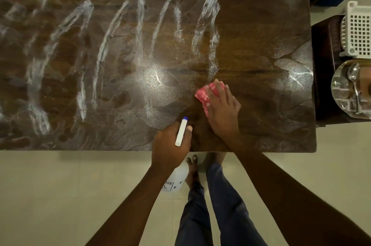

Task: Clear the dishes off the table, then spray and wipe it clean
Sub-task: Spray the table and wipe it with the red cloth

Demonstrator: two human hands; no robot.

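glossy wooden table [261, 25] (streaked wet), pink cloth [204, 93], shiny metal plate [339, 89].

Pink-and-white patterned cloth [206, 95], brown table [261, 25]

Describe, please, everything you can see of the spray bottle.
The spray bottle looks like white, translucent plastic, with a white spray head and a blue nozzle tip. Its body carries a label with dark print, partly hidden. The left hand grips its neck at the near table edge: head above the wood, body above the floor.
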